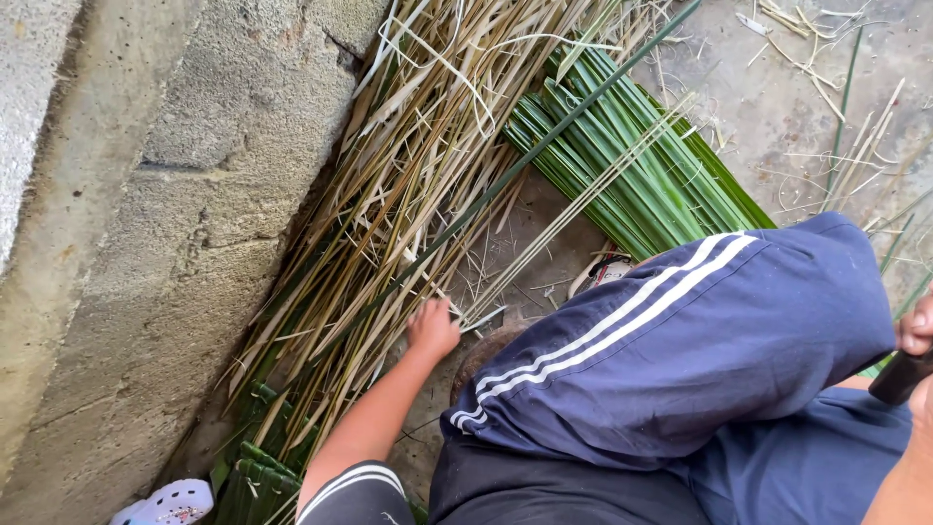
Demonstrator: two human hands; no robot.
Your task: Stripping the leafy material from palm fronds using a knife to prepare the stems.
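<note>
View from above of a seated person in dark blue shorts [680, 350] with white side stripes. At the right edge, the right hand [915, 326] is clenched around a dark handle [899, 377]; what the handle belongs to is out of frame. The left hand [431, 329] reaches down to the ground, fingers curled onto one long green leaf rib [544, 146] that runs diagonally away across a pile of dry yellowish leaf strips [389, 194] heaped against a concrete block wall [165, 214]. Beyond lies a neat bundle of fresh green leaves [632, 165]. The step in hand looks like picking out a single stem; drawing it free likely calls for a firm grip and a pull along its length.
</note>
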